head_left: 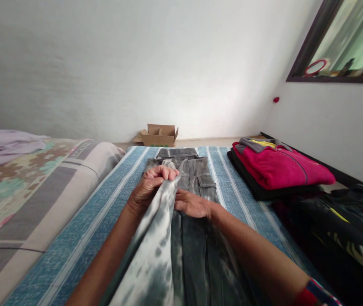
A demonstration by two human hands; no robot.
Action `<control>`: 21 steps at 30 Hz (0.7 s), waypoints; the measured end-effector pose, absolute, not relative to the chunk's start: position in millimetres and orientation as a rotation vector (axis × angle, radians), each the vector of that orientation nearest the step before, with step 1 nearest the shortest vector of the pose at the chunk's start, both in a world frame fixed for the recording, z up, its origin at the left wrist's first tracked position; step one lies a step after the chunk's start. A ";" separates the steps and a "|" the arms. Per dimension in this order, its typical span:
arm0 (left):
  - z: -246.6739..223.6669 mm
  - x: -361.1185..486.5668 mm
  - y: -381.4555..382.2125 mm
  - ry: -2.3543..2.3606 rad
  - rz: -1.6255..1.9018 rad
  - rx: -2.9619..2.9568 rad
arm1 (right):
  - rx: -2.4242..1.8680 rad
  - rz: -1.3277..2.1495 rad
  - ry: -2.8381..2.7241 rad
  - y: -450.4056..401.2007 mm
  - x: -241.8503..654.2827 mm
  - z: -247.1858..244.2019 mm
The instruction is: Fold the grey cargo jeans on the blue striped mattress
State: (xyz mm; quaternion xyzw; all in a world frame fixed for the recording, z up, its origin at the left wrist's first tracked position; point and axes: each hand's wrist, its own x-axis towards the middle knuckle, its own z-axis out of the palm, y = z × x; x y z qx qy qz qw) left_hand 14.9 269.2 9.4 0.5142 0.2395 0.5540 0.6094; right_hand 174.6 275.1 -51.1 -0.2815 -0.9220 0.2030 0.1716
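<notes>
Grey tie-dye trousers lie lengthwise on a blue striped cover, with the waistband at the far end and a pocket flap on the right. My left hand pinches a lifted edge of the cloth, whose pale mottled inner side faces up toward the camera. Just right of it, my right hand rests low against the trousers beside the raised fold, palm down, its fingertips partly hidden by the cloth.
Folded pink and black clothes are stacked at the right, with dark printed garments nearer. An open cardboard box stands by the far wall. Patterned bedding and a lilac cloth lie at the left.
</notes>
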 end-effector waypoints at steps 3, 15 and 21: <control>7.0 13.8 271.3 0.542 1.259 1.186 | -0.838 0.510 -2.531 295.2 182.2 -51.7; 2.9 27.5 272.7 0.579 1.200 1.221 | -1.035 0.254 -2.555 317.2 146.2 -81.0; -3.4 41.2 275.4 0.701 1.163 1.308 | -1.141 0.282 -2.453 314.6 144.1 -78.5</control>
